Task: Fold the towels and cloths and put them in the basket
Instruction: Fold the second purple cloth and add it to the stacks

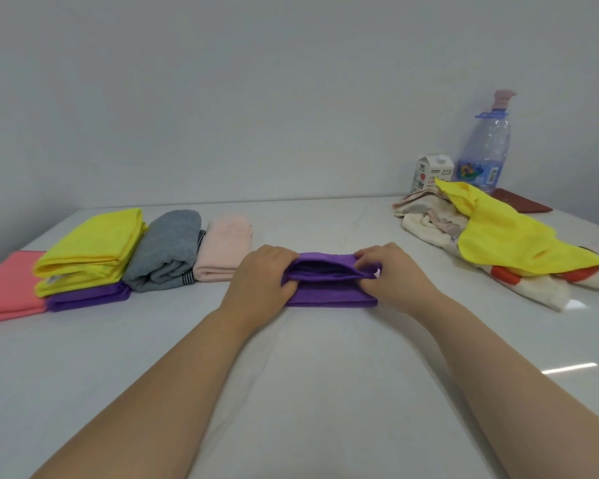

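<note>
A purple cloth [329, 296] lies partly folded on the white table [291, 392] in front of me. My left hand [261, 283] grips its left end and my right hand [395, 274] pinches its upper layer at the right end, lifting that layer slightly. On the left lie folded cloths: a coral one [7, 286], a yellow one [90, 250] stacked on a purple one [87, 299], a grey one [168, 250] and a pale pink one [223, 248]. At the right sits an unfolded heap with a yellow cloth [512, 236] over cream and red-patterned towels [533, 285]. No basket is in view.
A large plastic water bottle [484, 150] and a small milk carton [431, 174] stand against the back wall at the right. A dark red flat object [521, 205] lies beside them. The table's near part is bare under my forearms.
</note>
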A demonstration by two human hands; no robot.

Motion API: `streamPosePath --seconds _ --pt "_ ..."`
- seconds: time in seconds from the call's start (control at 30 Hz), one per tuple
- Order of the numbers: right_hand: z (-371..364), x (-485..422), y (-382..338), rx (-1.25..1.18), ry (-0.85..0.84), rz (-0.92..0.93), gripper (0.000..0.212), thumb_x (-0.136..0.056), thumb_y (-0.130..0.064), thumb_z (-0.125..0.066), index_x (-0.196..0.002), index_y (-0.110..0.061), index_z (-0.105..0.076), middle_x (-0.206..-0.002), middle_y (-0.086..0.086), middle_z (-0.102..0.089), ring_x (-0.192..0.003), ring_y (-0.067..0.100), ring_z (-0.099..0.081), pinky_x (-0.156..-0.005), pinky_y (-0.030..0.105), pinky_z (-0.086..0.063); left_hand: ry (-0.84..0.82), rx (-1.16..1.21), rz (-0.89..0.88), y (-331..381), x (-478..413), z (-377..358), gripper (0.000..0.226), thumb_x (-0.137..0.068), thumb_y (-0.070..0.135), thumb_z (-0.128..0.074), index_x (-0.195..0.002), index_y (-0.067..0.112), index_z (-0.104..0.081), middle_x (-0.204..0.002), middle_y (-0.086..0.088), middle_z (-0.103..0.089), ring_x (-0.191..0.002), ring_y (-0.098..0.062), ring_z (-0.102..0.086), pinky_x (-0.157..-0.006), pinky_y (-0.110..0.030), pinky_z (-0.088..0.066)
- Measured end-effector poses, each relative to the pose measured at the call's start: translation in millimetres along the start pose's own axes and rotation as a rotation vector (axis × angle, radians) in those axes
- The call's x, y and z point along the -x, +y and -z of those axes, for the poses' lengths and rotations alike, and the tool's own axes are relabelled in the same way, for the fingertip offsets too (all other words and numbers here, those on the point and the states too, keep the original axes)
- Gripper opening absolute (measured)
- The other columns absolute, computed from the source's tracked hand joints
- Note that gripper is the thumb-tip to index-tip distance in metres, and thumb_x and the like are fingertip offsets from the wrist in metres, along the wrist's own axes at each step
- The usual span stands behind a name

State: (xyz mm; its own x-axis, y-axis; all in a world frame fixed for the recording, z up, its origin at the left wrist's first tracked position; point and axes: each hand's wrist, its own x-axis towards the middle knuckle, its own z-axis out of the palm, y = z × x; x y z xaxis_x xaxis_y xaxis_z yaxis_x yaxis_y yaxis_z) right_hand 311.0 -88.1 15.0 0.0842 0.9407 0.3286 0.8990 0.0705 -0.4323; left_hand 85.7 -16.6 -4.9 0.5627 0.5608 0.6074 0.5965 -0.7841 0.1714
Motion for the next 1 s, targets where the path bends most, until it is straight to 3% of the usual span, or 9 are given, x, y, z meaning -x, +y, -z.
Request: streamPosePath --seconds 0.17,0.37,0.47,0.5,0.6,0.67,0.77,0.87,1.0 --pt "14 -3 -11 0.188 0.049 0.181 0.013 -0.072 -0.007 -0.068 -0.081 -0.015 -0.071 -0.086 -0.005 -0.060 -0.084 0.013 -0.042 -0.075 0.026 -0.036 0.050 0.005 -0.138 -1 0 -1 0.020 -0.075 0.011 -0.044 -0.079 0.009 -0.064 -0.077 -0.003 -0.062 -0.072 -0.024 -0.054 -0.063 -0.033 -0.044" --pt "15 3 -22 0.268 -0.197 0.103 0.023 -0.077 -0.006 -0.058 -0.091 -0.020 -0.069 -0.084 -0.007 -0.053 -0.083 0.015 -0.051 -0.072 0.021 -0.038 -0.050 0.002 -0.178 0 3 0 0.021 -0.068 0.016 -0.036 -0.069 0.011 -0.057 -0.070 0.000 -0.055 -0.068 -0.020 -0.048 -0.057 -0.027 -0.038" --pt "15 6 -24 0.236 -0.307 0.060 0.009 -0.082 -0.021 -0.062 -0.084 -0.019 -0.070 -0.081 -0.007 -0.059 -0.077 0.013 -0.053 -0.072 0.024 -0.044 -0.083 -0.002 -0.151 2 4 -1 0.027 -0.075 0.027 -0.037 -0.064 0.010 -0.055 -0.066 0.000 -0.052 -0.066 -0.019 -0.046 -0.058 -0.031 -0.039" --pt "16 6 -25 0.201 -0.313 0.030 0.019 -0.084 -0.032 -0.061 -0.077 -0.016 -0.068 -0.076 -0.004 -0.060 -0.073 0.014 -0.054 -0.070 0.027 -0.045 -0.082 0.003 -0.120 4 4 -3 0.034 -0.080 0.033 -0.035 -0.063 0.010 -0.053 -0.065 -0.001 -0.052 -0.066 -0.020 -0.046 -0.059 -0.031 -0.037" --pt "12 4 -30 0.190 -0.219 -0.089 0.054 -0.095 -0.049 -0.040 -0.066 -0.006 -0.057 -0.066 0.006 -0.057 -0.068 0.026 -0.053 -0.067 0.033 -0.043 -0.115 0.019 0.084 15 -5 -5 0.045 -0.095 0.039 -0.026 -0.088 0.013 -0.062 -0.083 -0.004 -0.064 -0.083 -0.025 -0.055 -0.070 -0.035 -0.039" --pt "4 2 -35 0.310 -0.107 -0.105 0.052 -0.100 -0.044 -0.030 -0.068 -0.009 -0.052 -0.073 0.008 -0.060 -0.073 0.030 -0.052 -0.067 0.033 -0.039 -0.164 0.031 0.201 19 -14 -10 0.036 -0.100 0.031 -0.032 -0.115 0.018 -0.062 -0.107 -0.003 -0.067 -0.100 -0.026 -0.056 -0.084 -0.037 -0.043" --pt "-1 -1 -45 0.395 0.019 -0.161 0.038 -0.100 -0.034 -0.030 -0.082 -0.014 -0.057 -0.095 0.011 -0.065 -0.083 0.031 -0.055 -0.068 0.030 -0.034 -0.253 -0.087 0.206 26 -20 -17 0.028 -0.096 0.027 -0.040 -0.115 0.017 -0.058 -0.108 -0.006 -0.062 -0.105 -0.027 -0.052 -0.083 -0.036 -0.042" --pt "0 -2 -56 0.590 0.023 -0.153 0.021 -0.093 -0.014 -0.039 -0.102 -0.012 -0.058 -0.107 0.009 -0.062 -0.100 0.029 -0.057 -0.072 0.029 -0.033 -0.299 -0.300 0.128 29 -16 -22 0.034 -0.096 0.030 -0.033 -0.120 0.016 -0.053 -0.117 -0.007 -0.050 -0.110 -0.026 -0.042 -0.086 -0.035 -0.033" --pt "-18 -1 -57 0.707 -0.042 -0.032 0.030 -0.093 -0.020 -0.036 -0.119 -0.012 -0.048 -0.124 0.007 -0.053 -0.118 0.027 -0.043 -0.096 0.037 -0.030 -0.414 -0.300 0.129 28 -9 -26 0.050 -0.101 0.029 -0.021 -0.147 0.012 -0.025 -0.156 -0.004 -0.017 -0.144 -0.023 -0.011 -0.114 -0.043 -0.013"
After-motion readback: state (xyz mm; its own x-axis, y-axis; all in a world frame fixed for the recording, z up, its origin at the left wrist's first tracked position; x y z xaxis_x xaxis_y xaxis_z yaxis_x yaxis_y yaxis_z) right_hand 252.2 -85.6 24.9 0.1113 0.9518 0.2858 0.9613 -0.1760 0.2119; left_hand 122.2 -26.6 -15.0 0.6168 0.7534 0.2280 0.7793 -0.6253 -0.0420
